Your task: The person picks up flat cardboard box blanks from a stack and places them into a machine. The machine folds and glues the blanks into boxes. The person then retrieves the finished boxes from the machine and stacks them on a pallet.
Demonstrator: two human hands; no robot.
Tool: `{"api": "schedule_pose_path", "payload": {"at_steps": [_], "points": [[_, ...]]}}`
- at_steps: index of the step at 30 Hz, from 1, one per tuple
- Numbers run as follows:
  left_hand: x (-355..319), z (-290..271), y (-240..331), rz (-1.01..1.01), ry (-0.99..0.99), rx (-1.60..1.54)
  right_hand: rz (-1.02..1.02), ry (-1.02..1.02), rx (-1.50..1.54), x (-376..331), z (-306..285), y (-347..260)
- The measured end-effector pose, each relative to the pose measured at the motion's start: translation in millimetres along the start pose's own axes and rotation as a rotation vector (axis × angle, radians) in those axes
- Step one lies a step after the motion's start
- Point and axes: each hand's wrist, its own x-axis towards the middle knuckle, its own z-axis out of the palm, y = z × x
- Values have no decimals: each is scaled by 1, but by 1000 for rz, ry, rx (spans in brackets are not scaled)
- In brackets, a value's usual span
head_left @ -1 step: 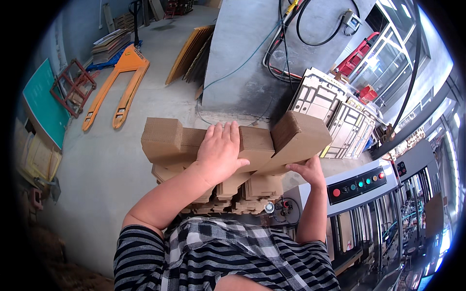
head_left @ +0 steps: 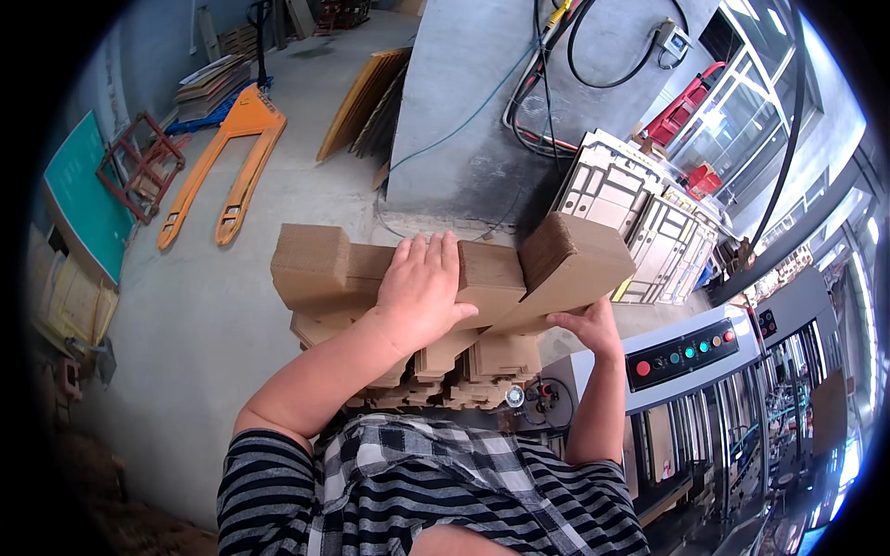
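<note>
A thick stack of die-cut brown cardboard blanks (head_left: 575,264) stands in front of me, its top outline notched, with blocks rising at both ends. Across its middle lies my left hand (head_left: 422,278), fingers stretched flat together over the upper edge and thumb out to the right against the near face. My right hand (head_left: 593,329) grips the lower right end, its thumb on the near face and its other fingers mostly hidden behind the cardboard. Below and nearer to me are more stacked cardboard pieces (head_left: 505,357) with uneven, layered edges.
To the right stands a grey machine with a button panel (head_left: 686,352). Patterned flat boards (head_left: 603,190) lean against a grey panel (head_left: 454,120) hung with cables. An orange pallet truck (head_left: 236,148) stands on the floor at far left, near a green board (head_left: 88,199).
</note>
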Motion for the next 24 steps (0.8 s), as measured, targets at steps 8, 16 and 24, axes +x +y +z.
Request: {"api": "schedule_pose_path", "payload": {"at_steps": [8,16,24], "points": [[-1,1,5,-62,41,90,-64,8,-22,1,2,3],[4,-3,1,10,-27,-50,15,17,200,-2,4,0],[1,-8,-7,32,-4,-48,-38,4,210,-4,11,-3]]}}
